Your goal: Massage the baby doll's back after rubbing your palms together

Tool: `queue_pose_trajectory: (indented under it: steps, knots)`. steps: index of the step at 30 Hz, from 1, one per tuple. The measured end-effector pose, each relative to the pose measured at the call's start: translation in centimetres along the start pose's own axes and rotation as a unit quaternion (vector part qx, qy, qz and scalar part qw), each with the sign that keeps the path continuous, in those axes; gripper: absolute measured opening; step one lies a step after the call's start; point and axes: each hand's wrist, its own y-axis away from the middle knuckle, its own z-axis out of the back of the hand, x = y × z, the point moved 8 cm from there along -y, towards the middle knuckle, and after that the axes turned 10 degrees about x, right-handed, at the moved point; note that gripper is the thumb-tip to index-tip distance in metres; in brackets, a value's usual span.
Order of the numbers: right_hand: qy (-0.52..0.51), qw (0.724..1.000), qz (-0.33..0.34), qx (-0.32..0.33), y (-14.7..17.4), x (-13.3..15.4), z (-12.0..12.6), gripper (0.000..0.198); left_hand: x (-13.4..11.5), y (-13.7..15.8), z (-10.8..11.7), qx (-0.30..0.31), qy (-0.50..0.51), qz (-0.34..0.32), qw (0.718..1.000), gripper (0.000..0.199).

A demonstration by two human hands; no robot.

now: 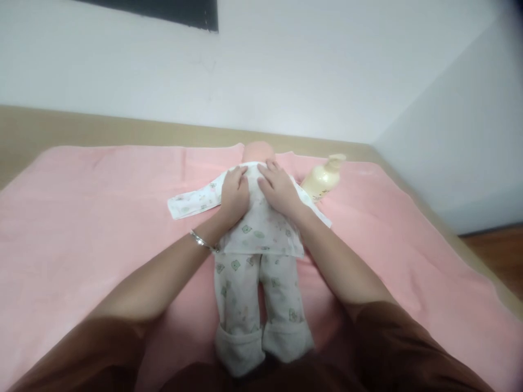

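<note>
A baby doll lies on the pink sheet in front of me, its smooth rounded head [259,151] pointing away. It wears a white long-sleeved top [257,231] printed with small green figures, and matching trousers [241,288] with turned-up cuffs. Whether it lies face up or face down I cannot tell. My left hand [236,193] rests on the upper left of the top, fingers near the neckline and slightly bent. Across from it, my right hand [281,190] lies on the upper right with its fingers spread. Both hands press on cloth, and neither holds a separate object.
A pale yellow pump bottle [322,178] lies tilted on the sheet, right of the doll and close to its right sleeve. The pink sheet [102,218] covers a tan surface [163,125], bounded by a white wall [286,65] behind. Wooden flooring [498,256] shows at far right.
</note>
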Motion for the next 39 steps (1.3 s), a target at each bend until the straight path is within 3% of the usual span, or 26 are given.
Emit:
queue_pose_trajectory:
  steps: [3, 5, 10, 14, 17, 19, 23, 25, 27, 30, 35, 39]
  knots:
    - [0.015, 0.999, -0.033, -0.004, 0.5, -0.3, 0.1, 0.054, 0.3, -0.3, -0.2, 0.014, -0.016, 0.007, 1.000, 0.042]
    - [0.051, 0.997, -0.049, -0.018, 1.8, 1.2, -0.1, 0.056, 0.4, -0.3, -0.2, 0.018, -0.017, 0.005, 1.000, 0.041]
    - [0.089, 0.995, 0.037, -0.017, 4.2, 6.5, -1.6, 0.056, 0.6, -0.2, 0.1, 0.011, -0.001, 0.008, 1.000, 0.041]
    - [0.039, 0.997, 0.065, 0.028, 2.3, 4.2, -1.5, 0.055, 0.7, -0.2, 0.1, 0.005, -0.002, 0.004, 1.000, 0.041]
    - [0.007, 0.999, 0.037, 0.032, 0.4, 1.0, -0.5, 0.055, 0.5, -0.3, 0.0, 0.006, -0.013, -0.008, 1.000, 0.042]
    - [0.007, 1.000, 0.004, 0.023, 0.3, 0.2, -0.3, 0.056, 0.4, -0.3, 0.0, 0.009, -0.017, -0.009, 1.000, 0.042]
    - [0.074, 0.996, -0.050, -0.009, 2.7, 3.4, -0.9, 0.058, 0.6, -0.3, 0.1, 0.006, -0.002, 0.003, 1.000, 0.042]
    - [0.105, 0.994, 0.001, 0.003, 3.9, 6.3, -1.6, 0.059, 1.0, -0.4, 0.2, 0.004, 0.021, 0.019, 1.000, 0.041]
    - [0.109, 0.993, 0.039, 0.019, 4.1, 7.4, -1.9, 0.058, 1.3, -0.4, 0.2, 0.006, 0.039, 0.029, 0.999, 0.041]
    - [0.072, 0.994, 0.055, 0.056, 2.6, 5.4, -1.4, 0.056, 1.1, -0.5, 0.2, 0.007, 0.031, 0.020, 0.999, 0.043]
    - [0.020, 0.998, -0.026, 0.046, 0.3, 0.6, 0.1, 0.058, 0.6, -0.3, 0.2, 0.009, 0.004, 0.015, 1.000, 0.047]
    - [0.079, 0.995, -0.057, 0.004, 2.4, 2.8, -0.5, 0.058, 0.5, -0.3, 0.3, 0.008, 0.000, 0.012, 1.000, 0.045]
